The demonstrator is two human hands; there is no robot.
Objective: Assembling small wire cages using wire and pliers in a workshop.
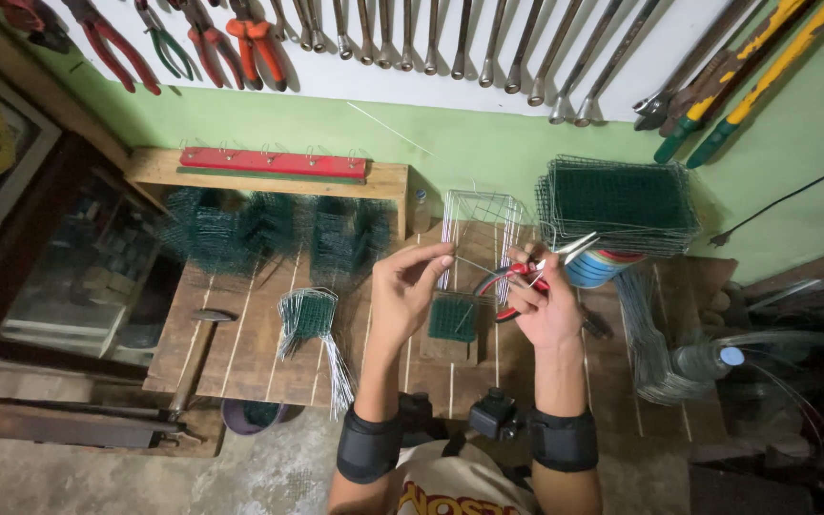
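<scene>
Head view: left hand (402, 291) pinches thin silvery wire (474, 263); right hand (544, 307) grips red-handled pliers (507, 282).

Person is wearing a wide black padded band on each forearm, just below the wrist. Left hand (410, 286) and right hand (544, 303) are going bare, no gloves. A pale shirt with orange-and-dark print is showing at the bottom edge.
</scene>
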